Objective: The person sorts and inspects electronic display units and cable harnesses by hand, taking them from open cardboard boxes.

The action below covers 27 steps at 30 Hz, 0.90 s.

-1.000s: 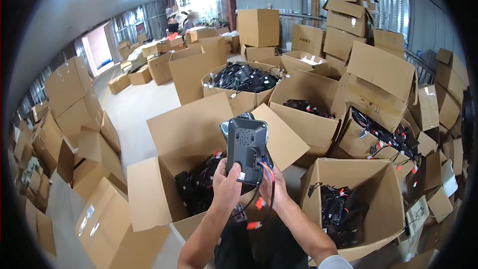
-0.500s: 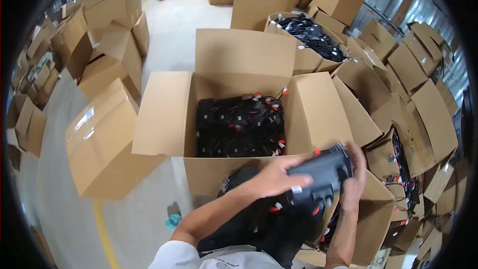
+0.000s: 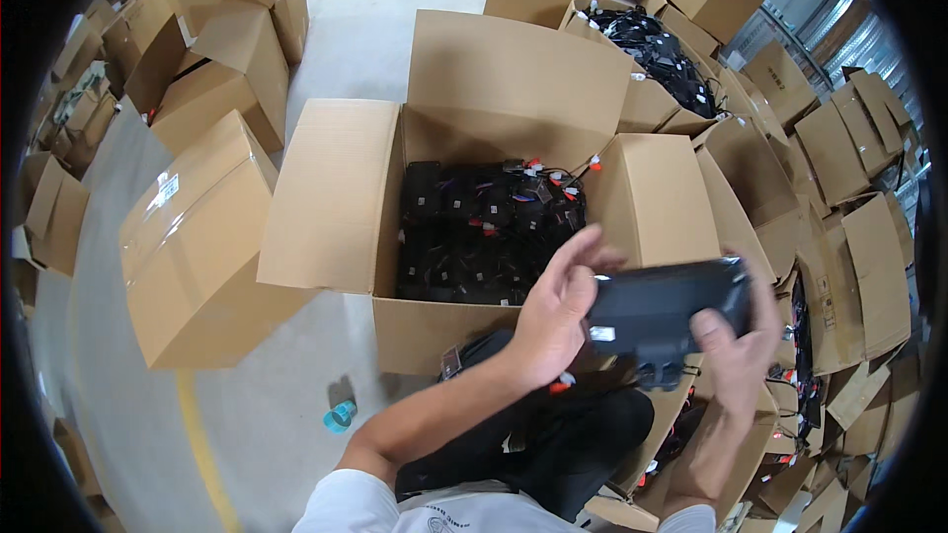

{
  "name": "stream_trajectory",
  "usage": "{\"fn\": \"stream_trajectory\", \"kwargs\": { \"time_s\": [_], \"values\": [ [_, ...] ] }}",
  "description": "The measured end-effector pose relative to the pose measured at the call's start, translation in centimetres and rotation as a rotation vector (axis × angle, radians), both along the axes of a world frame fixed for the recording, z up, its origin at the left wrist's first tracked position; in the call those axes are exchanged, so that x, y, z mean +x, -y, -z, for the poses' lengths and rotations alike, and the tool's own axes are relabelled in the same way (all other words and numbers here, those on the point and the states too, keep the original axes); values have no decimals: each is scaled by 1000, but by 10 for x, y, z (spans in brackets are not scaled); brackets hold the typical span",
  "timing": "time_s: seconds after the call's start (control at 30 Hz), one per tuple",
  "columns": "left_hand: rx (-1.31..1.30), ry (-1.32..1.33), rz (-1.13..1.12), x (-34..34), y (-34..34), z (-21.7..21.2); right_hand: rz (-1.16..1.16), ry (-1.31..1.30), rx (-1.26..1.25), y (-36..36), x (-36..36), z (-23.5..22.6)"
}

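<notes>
A black, flat-sided plastic device [image 3: 652,306], with a small white label and rounded stubs along its lower side, is held above my lap. My right hand [image 3: 736,350] grips its right end, the thumb across the face and the fingers behind. At the left end is my left hand [image 3: 561,316], its thumb against the corner and its fingers curled, partly reaching past the upper edge. A red-tipped connector [image 3: 561,384] hangs just below my left hand. Beyond my hands stands an open cardboard box [image 3: 434,331] holding rows of similar black devices [image 3: 464,247] with red and white connectors.
A taped carton [image 3: 202,247] stands to the left on the floor. Another open carton full of black devices [image 3: 657,54] is at the far right. Stacked open cartons [image 3: 829,276] crowd the right side. A small teal object [image 3: 340,417] lies on the floor by a yellow line [image 3: 205,444].
The device has moved right and turned, so its broad labelled face shows. My left hand has slid from across its face to its left end. The view has shifted.
</notes>
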State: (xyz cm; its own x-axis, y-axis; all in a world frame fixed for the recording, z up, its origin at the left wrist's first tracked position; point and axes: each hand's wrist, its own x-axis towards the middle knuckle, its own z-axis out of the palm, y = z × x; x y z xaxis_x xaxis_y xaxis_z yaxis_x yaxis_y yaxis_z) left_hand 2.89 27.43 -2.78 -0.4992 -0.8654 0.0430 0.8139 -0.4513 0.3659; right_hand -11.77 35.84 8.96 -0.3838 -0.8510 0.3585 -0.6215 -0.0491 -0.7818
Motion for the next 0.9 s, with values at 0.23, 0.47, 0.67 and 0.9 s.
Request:
{"fn": "stream_trajectory", "kwargs": {
  "time_s": [0.23,0.47,0.67,0.9],
  "values": [
    [-810,280,638,-23,26,15,98,417,-568,108,28,-8],
    [-1176,1357,-150,106,236,40,-73,323,171,179,-115,75],
    [-1929,1935,-292,96,319,117,-498,614,1087,224,-7,285],
    [-1804,1896,-402,99,304,190,-788,445,1005,261,139,458]
  ]
}}
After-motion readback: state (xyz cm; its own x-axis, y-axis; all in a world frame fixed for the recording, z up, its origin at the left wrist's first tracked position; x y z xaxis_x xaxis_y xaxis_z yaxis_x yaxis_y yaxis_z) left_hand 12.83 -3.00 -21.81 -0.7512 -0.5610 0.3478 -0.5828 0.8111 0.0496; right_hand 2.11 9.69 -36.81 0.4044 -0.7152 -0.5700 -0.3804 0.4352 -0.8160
